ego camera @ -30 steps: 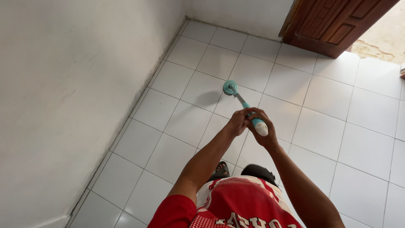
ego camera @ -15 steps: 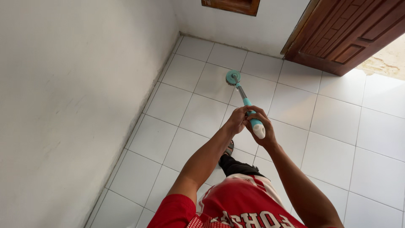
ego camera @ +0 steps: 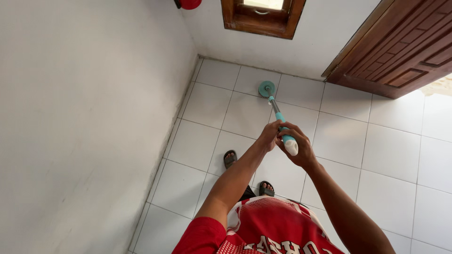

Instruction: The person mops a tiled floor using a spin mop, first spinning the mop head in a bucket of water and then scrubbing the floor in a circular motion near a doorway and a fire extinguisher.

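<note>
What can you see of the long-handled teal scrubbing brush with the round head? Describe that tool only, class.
The long-handled teal scrubbing brush has a round teal head, a thin grey metal shaft, and a teal grip ending in a white plastic cap. It slants away from the person, head down on the white tiled floor near the far wall. The right hand wraps the grip; the left hand touches it from the side.

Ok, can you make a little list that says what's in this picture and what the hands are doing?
Left hand: grips the scrubber handle
Right hand: wraps the white end of the handle
Scrubber: long, teal and white, slanting down to the floor
Brush head: round, teal, on a tile near the far wall
Floor: white square tiles
Feet: in dark sandals
Door: brown wood, open, at right
Window: wooden frame, in far wall
</note>
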